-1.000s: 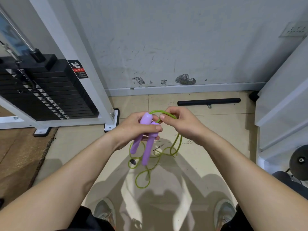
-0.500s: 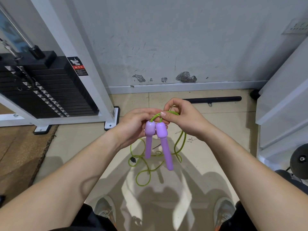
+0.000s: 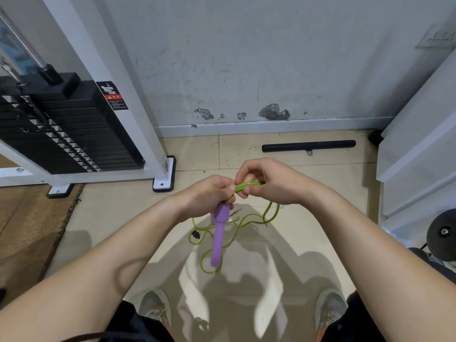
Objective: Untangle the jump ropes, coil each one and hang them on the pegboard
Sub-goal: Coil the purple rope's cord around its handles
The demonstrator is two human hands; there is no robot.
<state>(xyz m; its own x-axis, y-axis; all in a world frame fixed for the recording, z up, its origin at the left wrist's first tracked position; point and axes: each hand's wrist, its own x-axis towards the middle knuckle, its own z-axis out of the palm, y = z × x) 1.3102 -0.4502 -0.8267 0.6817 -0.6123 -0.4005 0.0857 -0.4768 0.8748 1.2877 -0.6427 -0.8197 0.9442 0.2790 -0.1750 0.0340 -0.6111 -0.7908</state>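
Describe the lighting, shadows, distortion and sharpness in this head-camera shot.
Head view: soft, even light with no glare; several overlapping shadows of the person fall on the floor tiles under the purple handles; wide-angle distortion leans the white machine post and swells the forearms toward the bottom corners; the green cord looks sharp, with no obvious motion blur.

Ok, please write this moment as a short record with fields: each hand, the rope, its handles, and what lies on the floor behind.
left hand: grips the top of the purple handles, which hang downward
right hand: pinches a bend of the green rope right beside the left hand
green rope: trails below the hands in loose loops, not yet coiled
floor behind: black bar lying past the hands
far left: weight stack
pegboard: not in view
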